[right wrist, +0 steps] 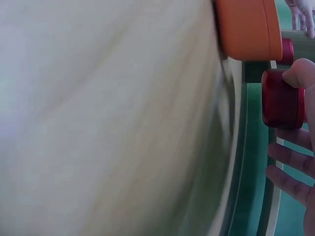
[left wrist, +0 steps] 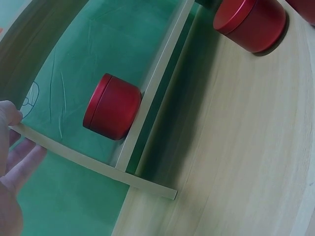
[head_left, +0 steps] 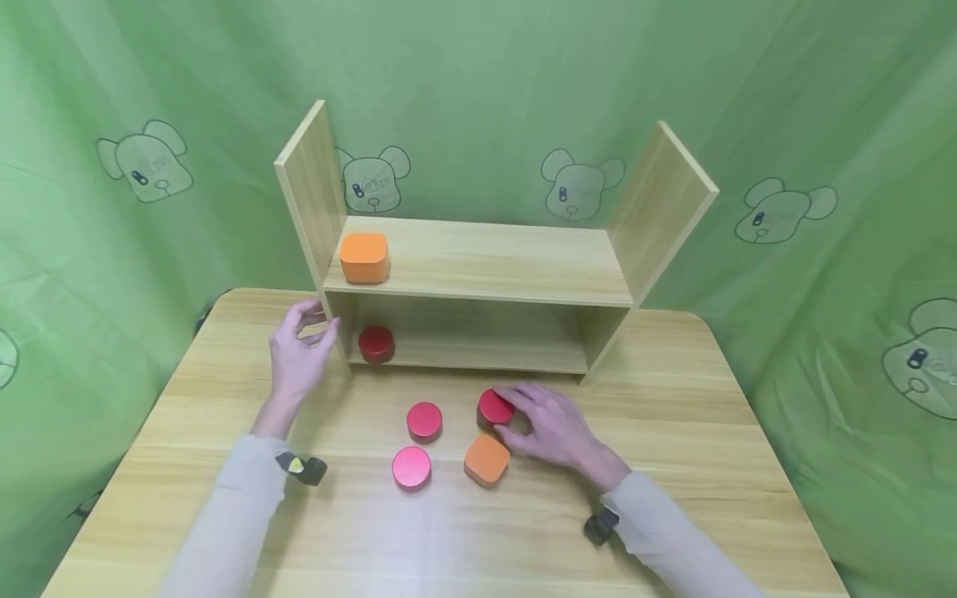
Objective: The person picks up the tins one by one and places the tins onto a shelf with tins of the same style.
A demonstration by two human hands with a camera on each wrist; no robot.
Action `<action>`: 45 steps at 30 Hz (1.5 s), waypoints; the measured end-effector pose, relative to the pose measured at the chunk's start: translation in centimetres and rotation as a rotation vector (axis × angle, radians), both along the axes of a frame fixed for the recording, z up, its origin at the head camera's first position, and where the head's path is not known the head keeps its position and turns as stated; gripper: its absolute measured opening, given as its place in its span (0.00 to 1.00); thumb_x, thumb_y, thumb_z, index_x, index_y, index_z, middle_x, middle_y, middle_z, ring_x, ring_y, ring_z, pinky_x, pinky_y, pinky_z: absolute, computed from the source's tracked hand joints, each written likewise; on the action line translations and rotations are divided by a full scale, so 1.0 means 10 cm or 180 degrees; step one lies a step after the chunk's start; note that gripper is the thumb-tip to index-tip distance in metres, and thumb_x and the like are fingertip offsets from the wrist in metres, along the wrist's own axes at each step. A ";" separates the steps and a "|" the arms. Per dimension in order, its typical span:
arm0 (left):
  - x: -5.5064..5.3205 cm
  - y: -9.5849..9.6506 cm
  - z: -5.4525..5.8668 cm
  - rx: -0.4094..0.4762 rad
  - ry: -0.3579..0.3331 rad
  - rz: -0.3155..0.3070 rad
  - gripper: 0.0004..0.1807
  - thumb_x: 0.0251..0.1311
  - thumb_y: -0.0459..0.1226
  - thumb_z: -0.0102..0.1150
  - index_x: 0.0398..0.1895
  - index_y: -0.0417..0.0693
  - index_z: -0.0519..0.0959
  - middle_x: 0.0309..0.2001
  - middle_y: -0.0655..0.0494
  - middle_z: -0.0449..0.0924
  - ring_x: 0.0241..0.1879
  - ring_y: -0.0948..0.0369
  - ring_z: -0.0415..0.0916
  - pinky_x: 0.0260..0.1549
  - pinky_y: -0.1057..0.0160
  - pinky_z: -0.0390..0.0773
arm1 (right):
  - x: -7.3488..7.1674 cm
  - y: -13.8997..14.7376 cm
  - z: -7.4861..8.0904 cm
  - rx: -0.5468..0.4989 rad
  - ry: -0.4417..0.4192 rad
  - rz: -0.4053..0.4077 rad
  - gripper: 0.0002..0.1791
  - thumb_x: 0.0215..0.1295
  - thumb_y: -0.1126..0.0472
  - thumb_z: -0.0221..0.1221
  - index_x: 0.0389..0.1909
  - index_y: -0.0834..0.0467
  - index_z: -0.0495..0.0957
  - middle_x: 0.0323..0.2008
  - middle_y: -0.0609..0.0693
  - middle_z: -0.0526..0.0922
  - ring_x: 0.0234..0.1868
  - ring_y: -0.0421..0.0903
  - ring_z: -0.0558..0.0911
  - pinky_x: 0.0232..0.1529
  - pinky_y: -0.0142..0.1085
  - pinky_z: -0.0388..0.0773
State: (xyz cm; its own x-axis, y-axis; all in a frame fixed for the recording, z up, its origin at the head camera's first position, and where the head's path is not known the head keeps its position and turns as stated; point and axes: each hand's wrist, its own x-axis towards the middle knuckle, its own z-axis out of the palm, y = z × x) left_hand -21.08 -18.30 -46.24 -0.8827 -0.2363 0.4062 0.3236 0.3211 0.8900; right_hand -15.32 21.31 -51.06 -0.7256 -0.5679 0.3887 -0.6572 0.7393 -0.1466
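My left hand (head_left: 301,349) pinches the left side panel of a wooden shelf (head_left: 478,257), thumb at the inner side and fingers outside, as the left wrist view shows. Beside it, a round red tin (left wrist: 113,106) stands on the lower board. My right hand (head_left: 549,423) holds another red tin (head_left: 495,407) on the table, with the thumb on the near side and fingers around the far side. Just in front of that tin is an orange rounded-square tin (head_left: 486,460). To the left stand a red tin (head_left: 424,421) and a pinkish-red tin (head_left: 411,468).
A second orange tin (head_left: 365,257) sits at the left end of the upper board. Tall side panels (head_left: 661,212) rise at both ends of the shelf. Behind the wooden table (head_left: 673,498) hangs a green curtain (head_left: 478,100) printed with bear heads.
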 end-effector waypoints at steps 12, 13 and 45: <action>0.02 0.02 0.03 0.0023 -0.0015 0.0000 0.22 0.64 0.23 0.65 0.61 0.30 0.76 0.58 0.32 0.83 0.46 0.80 0.77 0.45 0.85 0.85 | -0.12 -0.21 0.21 0.0069 -0.0008 0.0061 0.35 0.60 0.42 0.72 0.67 0.51 0.81 0.54 0.53 0.90 0.54 0.52 0.89 0.46 0.43 0.95; 0.03 0.03 0.03 0.0041 -0.0018 -0.0006 0.22 0.64 0.23 0.65 0.61 0.29 0.76 0.58 0.31 0.83 0.46 0.80 0.77 0.45 0.85 0.85 | -0.12 -0.24 0.23 0.0067 -0.0020 0.0083 0.35 0.60 0.42 0.72 0.67 0.52 0.81 0.55 0.53 0.90 0.55 0.53 0.89 0.47 0.45 0.95; 0.03 0.02 0.02 0.0112 0.0067 -0.0037 0.21 0.62 0.21 0.65 0.59 0.29 0.77 0.57 0.28 0.82 0.45 0.80 0.78 0.44 0.85 0.86 | -0.56 -0.88 0.29 0.0371 -0.0018 0.0245 0.33 0.70 0.40 0.67 0.69 0.53 0.79 0.57 0.55 0.88 0.54 0.54 0.89 0.37 0.40 0.94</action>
State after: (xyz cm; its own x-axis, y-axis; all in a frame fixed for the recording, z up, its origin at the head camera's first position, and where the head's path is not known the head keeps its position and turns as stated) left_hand -20.74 -18.11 -46.08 -0.8768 -0.2406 0.4164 0.3460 0.2858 0.8936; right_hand -20.91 12.53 -48.11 -0.6801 -0.6631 0.3127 -0.7120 0.6990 -0.0665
